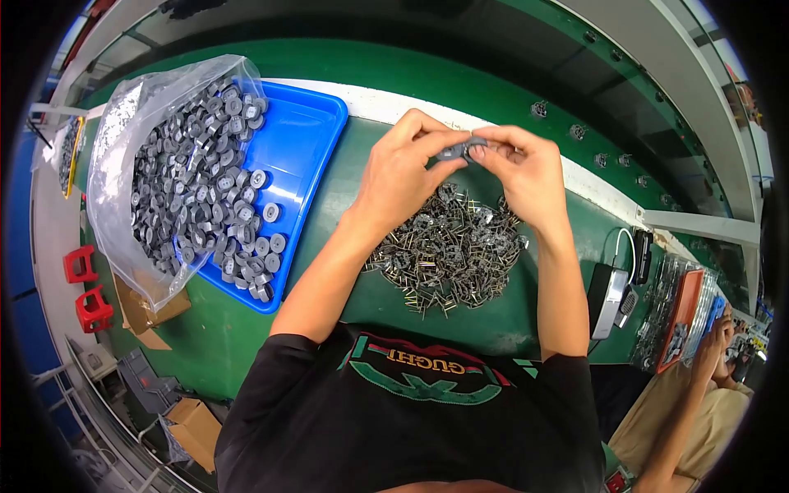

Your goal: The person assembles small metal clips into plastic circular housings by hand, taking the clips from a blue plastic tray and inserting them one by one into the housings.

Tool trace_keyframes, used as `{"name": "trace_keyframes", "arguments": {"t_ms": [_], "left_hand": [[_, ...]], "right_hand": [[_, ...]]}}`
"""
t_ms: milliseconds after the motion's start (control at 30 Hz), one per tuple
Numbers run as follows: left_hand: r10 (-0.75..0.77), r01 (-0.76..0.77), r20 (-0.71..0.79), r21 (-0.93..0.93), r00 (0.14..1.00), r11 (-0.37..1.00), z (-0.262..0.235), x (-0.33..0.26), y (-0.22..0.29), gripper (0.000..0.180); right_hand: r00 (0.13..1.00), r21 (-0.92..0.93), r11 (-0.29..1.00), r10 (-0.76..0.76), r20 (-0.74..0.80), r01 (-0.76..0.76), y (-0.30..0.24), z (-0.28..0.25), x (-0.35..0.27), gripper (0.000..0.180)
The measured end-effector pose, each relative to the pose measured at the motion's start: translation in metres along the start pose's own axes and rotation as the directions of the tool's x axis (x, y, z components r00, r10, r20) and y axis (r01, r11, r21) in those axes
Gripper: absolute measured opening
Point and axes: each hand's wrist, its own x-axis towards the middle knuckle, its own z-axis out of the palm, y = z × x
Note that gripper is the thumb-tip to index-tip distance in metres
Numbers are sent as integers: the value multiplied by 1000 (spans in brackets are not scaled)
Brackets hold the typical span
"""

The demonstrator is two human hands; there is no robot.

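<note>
My left hand (403,164) is closed, pinching a dark grey round plastic housing (451,153) between thumb and fingers. My right hand (526,164) meets it from the other side, its thumb and fingertips closed on a small dark part (476,146) against the housing; its exact shape is mostly hidden. Both hands are raised over the far edge of a heap of black plug inserts with brass-coloured pins (448,255), piled on the green tabletop. To the left, a clear plastic bag (115,177) full of similar grey housings (193,172) spills into a blue tray (304,123).
A white ledge (378,100) borders a green conveyor belt (485,49) carrying several small inserts (578,131). A white box-like device with a cable (606,300) stands at right, near an orange tray (682,316). A co-worker's arm (690,394) is at far right. Red stools (94,308) stand at left.
</note>
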Motion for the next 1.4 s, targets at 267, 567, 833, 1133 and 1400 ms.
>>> {"name": "trace_keyframes", "arguments": {"t_ms": [267,567,833,1133,1400], "left_hand": [[-154,152,-90,-26,984,988,-10,-5,-15,35],[-477,411,37,-568,878,713,-13,-11,-24,27],[-363,427,385,-904,849,39,-7,-12,-14,31],[-302,487,447,-870,842,70,-5,-14,-12,32],[-246,510,483,-858,840,55,0,-17,-5,32]], "right_hand": [[983,-422,906,-85,-162,9,51,-31,92,28],[993,-695,709,-71,95,118,21,-45,20,34],[970,-533,829,-44,241,170,25,-57,-23,24],[973,287,932,-231,6,220,-10,-20,-39,21],[890,21,909,-404,-210,417,-6,12,-35,14]]}}
